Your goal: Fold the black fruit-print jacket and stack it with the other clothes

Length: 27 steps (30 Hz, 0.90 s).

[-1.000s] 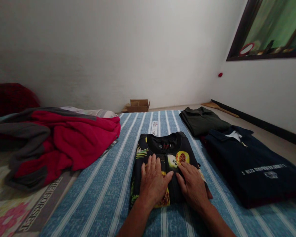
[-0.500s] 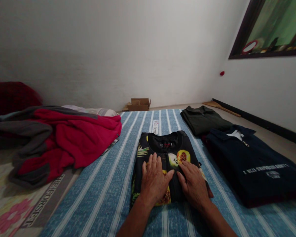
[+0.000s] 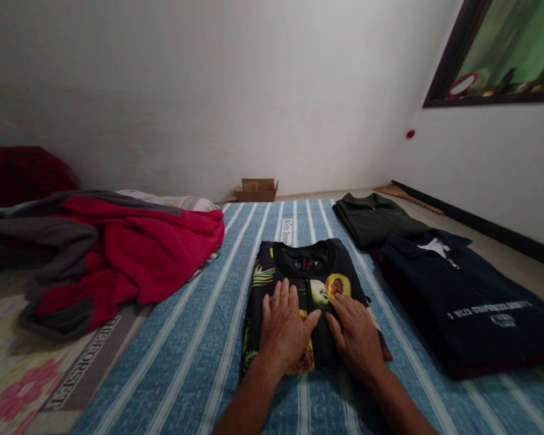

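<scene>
little has changed over the last second: the view has shifted slightly, but both hands stay put on the jacket (image 3: 321,347), which lies folded at the near middle of the striped sheet (image 3: 185,344). that seems a pause or steady press, with no new fold made. the left hand (image 3: 283,329) and right hand (image 3: 356,335) lie flat, fingers extended, gripping nothing. the fleece (image 3: 158,254) is rumpled at left; the green top (image 3: 381,220) and navy top (image 3: 476,284) lie folded at right, the green one farther.

writing: "with love" runs down a pale strip (image 3: 287,232) of the sheet, beyond the jacket. the flowered bedding (image 3: 9,356) at near left seems to read "the forset". white lettering (image 3: 489,312) over a crest (image 3: 503,321) on the navy top is too blurred to read; so is the jacket's red neck mark (image 3: 306,264).
</scene>
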Tool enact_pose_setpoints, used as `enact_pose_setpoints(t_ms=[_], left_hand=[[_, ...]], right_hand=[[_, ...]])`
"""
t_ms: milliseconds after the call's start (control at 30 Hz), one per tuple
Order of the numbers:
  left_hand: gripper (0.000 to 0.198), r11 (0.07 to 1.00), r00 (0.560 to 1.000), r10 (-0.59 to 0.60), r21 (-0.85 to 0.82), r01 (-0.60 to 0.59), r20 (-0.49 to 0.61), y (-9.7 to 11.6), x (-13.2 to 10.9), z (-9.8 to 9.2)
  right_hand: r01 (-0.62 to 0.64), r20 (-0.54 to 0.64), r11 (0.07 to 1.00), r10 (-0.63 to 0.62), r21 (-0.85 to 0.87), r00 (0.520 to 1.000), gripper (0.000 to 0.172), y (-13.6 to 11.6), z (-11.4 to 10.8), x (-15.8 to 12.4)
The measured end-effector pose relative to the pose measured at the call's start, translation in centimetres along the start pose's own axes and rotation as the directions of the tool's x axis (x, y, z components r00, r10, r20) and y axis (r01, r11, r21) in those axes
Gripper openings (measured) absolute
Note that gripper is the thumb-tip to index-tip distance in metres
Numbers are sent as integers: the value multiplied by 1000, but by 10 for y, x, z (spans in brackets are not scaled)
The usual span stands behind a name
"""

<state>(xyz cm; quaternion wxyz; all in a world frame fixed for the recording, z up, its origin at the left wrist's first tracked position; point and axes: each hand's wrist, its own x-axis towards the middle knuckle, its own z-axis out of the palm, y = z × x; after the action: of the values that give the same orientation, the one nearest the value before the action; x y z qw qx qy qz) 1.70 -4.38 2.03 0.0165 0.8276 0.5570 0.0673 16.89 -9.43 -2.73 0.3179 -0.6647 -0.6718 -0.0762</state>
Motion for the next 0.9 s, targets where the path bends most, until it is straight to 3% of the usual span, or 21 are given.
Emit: enact_pose_setpoints(t_ms=[567, 900], left_hand=[[71, 1000, 999, -5, -9, 6, 36, 1, -1, -3], [71, 1000, 1000, 5, -7, -5, -10, 2, 0, -5]], right_hand=[[6, 10, 1000, -6, -15, 1000, 35, -1, -1, 1], [12, 14, 999, -11, -36, 1000, 33, -2, -3, 4]])
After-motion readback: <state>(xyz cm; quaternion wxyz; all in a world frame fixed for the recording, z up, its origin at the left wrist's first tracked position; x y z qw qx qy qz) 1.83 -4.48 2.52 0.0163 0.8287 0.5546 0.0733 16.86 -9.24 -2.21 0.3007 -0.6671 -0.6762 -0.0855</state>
